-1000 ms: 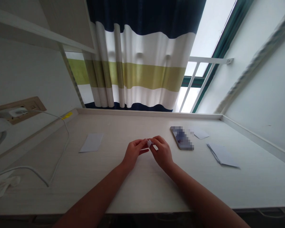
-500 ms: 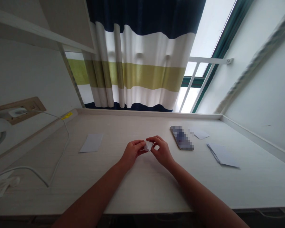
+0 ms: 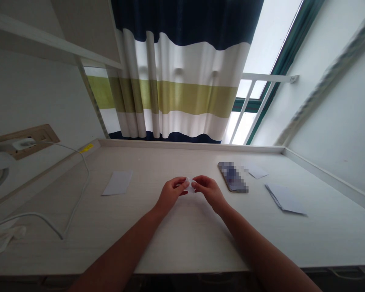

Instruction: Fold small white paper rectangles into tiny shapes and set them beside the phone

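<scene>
Both my hands meet over the middle of the pale desk [image 3: 182, 239]. My left hand [image 3: 172, 194] and my right hand [image 3: 209, 191] each pinch a small folded piece of white paper [image 3: 189, 185] between thumb and fingertips. The paper is mostly covered by my fingers, so its shape is hard to read. It is held just above the desk surface.
A phone [image 3: 232, 176] lies right of my hands, with a small paper slip [image 3: 256, 170] beyond it and a stack of white sheets [image 3: 286, 198] further right. Another white sheet [image 3: 118, 182] lies at the left. A white cable [image 3: 76, 202] runs along the left edge. A striped curtain [image 3: 179, 89] hangs behind.
The small paper has been turned and pressed tighter between my fingertips. My right hand has shifted slightly right and its fingers have closed in; less of the paper shows now.
</scene>
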`<action>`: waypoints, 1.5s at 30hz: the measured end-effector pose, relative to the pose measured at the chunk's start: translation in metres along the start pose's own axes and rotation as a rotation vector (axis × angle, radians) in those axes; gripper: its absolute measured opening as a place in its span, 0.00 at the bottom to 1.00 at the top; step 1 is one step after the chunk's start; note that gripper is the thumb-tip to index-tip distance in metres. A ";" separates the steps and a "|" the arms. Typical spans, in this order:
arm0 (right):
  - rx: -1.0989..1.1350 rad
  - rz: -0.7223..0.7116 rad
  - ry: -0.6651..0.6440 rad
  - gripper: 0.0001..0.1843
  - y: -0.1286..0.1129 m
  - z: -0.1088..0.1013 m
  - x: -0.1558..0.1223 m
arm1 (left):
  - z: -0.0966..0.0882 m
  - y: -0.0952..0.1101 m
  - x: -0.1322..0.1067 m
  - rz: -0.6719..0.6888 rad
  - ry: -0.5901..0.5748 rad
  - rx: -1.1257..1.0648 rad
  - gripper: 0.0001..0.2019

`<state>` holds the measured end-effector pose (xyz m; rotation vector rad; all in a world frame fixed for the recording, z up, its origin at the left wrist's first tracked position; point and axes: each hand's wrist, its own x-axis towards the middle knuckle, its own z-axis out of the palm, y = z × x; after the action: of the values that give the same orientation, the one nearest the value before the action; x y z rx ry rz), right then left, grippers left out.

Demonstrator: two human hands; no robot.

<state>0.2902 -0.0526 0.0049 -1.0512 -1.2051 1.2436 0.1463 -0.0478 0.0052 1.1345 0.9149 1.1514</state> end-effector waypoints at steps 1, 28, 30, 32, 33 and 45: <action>0.009 -0.001 0.010 0.11 -0.001 0.000 0.000 | 0.000 -0.001 0.000 -0.004 -0.024 0.006 0.15; -0.144 -0.130 0.005 0.11 0.000 0.001 -0.004 | -0.005 -0.006 0.007 0.195 0.036 0.200 0.09; -0.319 -0.217 0.027 0.10 0.000 0.002 -0.006 | -0.006 -0.007 0.008 0.205 0.056 0.200 0.09; -0.471 -0.283 0.022 0.08 0.000 0.004 -0.007 | -0.006 -0.008 0.008 0.214 0.064 0.206 0.09; -0.519 -0.313 0.024 0.07 0.000 0.004 -0.008 | -0.006 -0.008 0.008 0.214 0.065 0.206 0.09; -0.437 -0.321 0.011 0.07 0.004 0.004 -0.007 | -0.003 0.000 0.003 0.154 0.096 0.215 0.09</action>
<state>0.2864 -0.0596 0.0006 -1.1159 -1.6094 0.7413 0.1442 -0.0441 0.0047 1.3525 1.0593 1.2634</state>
